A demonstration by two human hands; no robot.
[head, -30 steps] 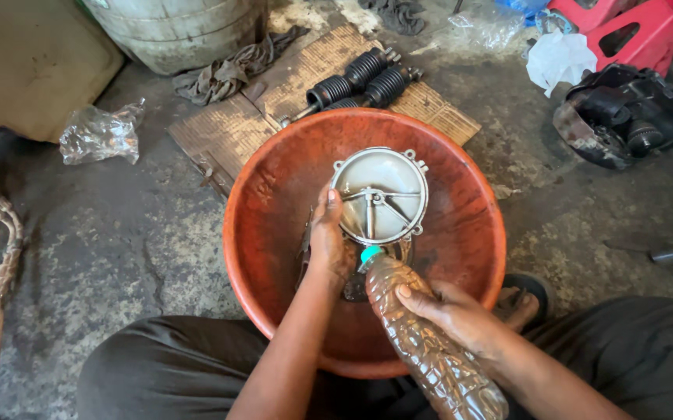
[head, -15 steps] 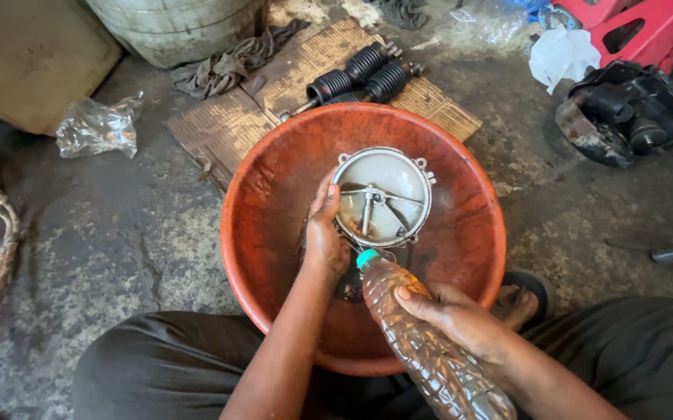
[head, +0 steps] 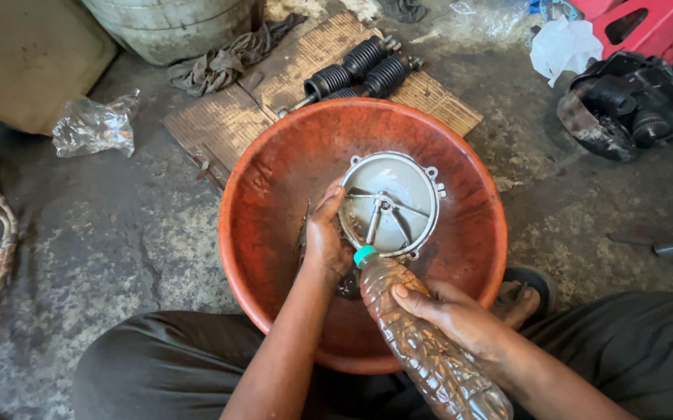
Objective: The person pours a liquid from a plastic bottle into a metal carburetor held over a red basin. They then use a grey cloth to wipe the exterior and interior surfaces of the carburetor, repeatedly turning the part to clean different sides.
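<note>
The left hand [head: 322,237] grips the round grey metal cover [head: 389,204], tilting it inside the orange plastic basin [head: 274,163]. The right hand [head: 461,315] clasps a ridged clear plastic bottle [head: 422,350], its teal neck angled down beside the cover's lower edge.

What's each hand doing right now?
Left hand: closed on the round metal part.
Right hand: closed around the plastic bottle.

The left hand [head: 325,241] reaches forward with fingers curled in a grip, while the right hand [head: 449,315] wraps its fingers closed, forearm angled in from lower right.
</note>
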